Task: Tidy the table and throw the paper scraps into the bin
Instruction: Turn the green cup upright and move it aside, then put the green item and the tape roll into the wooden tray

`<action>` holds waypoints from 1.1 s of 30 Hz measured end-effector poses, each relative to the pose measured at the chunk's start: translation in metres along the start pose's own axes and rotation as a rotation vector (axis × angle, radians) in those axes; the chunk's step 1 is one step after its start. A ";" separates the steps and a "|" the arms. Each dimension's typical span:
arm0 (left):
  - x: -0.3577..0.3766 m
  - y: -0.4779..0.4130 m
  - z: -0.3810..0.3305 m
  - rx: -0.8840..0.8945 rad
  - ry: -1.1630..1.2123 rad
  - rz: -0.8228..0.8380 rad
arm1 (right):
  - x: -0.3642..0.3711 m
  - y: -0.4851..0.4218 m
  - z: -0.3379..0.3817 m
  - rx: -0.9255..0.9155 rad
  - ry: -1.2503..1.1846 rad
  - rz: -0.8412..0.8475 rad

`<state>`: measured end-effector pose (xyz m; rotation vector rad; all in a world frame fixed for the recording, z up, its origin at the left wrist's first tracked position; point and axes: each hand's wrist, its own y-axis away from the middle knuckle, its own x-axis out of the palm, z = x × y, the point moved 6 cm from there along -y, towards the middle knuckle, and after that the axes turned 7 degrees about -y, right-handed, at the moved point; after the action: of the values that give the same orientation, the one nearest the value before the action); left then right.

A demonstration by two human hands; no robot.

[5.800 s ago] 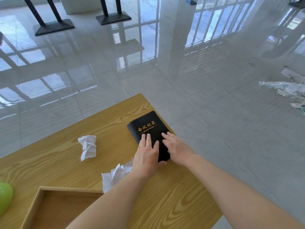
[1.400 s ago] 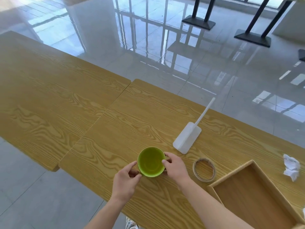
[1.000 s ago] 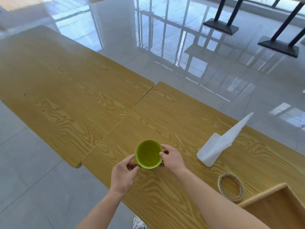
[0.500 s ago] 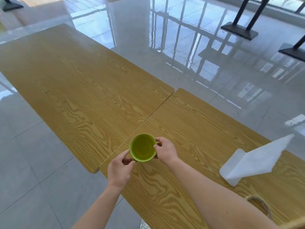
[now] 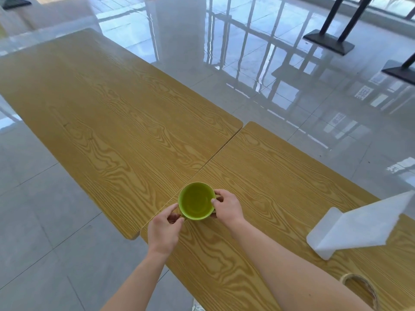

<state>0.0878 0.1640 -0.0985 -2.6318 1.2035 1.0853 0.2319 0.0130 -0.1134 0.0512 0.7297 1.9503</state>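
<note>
**Both hands on the green cup at the table seam**

A green cup stands open side up on the table, close to its left end, just right of the seam where a second table butts against it; the cup's inside looks bare and glossy; whether its base rests on the wood or is held a little above it, I cannot tell.

The left hand comes from below with fingers curled, forefinger and thumb closing on the cup's near-left wall; the right hand grips the opposite side, thumb laid on the rim, the other fingers wrapped round the outside and partly hidden behind the cup; so the cup is held between the two hands, both forearms bare and reaching in from the bottom edge.

To the right, well apart from the cup, a white plastic stand sits on the same table, its foot flat and its sheet slanting up toward the right edge; nearer the bottom right corner lies a tape ring, flat on the wood, partly cut off by the right forearm.

Round the tables runs a shiny grey tiled floor, mirroring window bars; black bases of other furniture stand at the top right.
</note>
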 end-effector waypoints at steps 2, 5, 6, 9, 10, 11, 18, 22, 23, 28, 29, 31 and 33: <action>-0.003 -0.003 -0.001 0.004 -0.008 -0.007 | 0.003 -0.001 0.000 0.009 -0.034 0.003; -0.007 -0.009 -0.001 0.013 -0.020 -0.009 | 0.008 -0.002 0.000 0.025 -0.076 0.013; -0.008 -0.011 -0.002 0.017 -0.024 -0.010 | 0.009 -0.003 0.000 0.030 -0.083 0.016; -0.010 -0.012 -0.002 0.023 -0.035 -0.009 | 0.012 -0.006 0.000 0.038 -0.095 0.026; -0.011 -0.012 -0.002 0.025 -0.038 -0.009 | 0.013 -0.006 0.000 0.038 -0.094 0.029; -0.011 -0.013 -0.003 0.027 -0.040 -0.008 | 0.013 -0.006 0.000 0.037 -0.093 0.033; -0.022 -0.003 -0.029 0.227 -0.205 -0.108 | -0.005 0.004 0.001 0.021 -0.102 0.003; -0.016 0.009 -0.066 0.431 -0.273 -0.115 | -0.030 0.022 -0.010 0.014 -0.132 -0.039; -0.011 0.012 -0.075 0.457 -0.270 -0.093 | -0.038 0.029 -0.014 0.017 -0.141 -0.051; 0.034 0.037 -0.106 0.523 -0.198 0.107 | -0.090 0.070 -0.044 -0.007 -0.196 -0.173; 0.041 0.041 -0.109 0.530 -0.190 0.138 | -0.097 0.077 -0.051 -0.007 -0.199 -0.187; 0.064 0.056 -0.122 0.578 -0.176 0.219 | -0.124 0.100 -0.072 0.006 -0.218 -0.264; 0.087 0.075 -0.136 0.628 -0.167 0.305 | -0.154 0.126 -0.096 0.026 -0.239 -0.363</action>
<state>0.1550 0.0126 -0.0325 -1.8982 1.6143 0.7633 0.1731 -0.1980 -0.0855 0.1541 0.5617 1.5569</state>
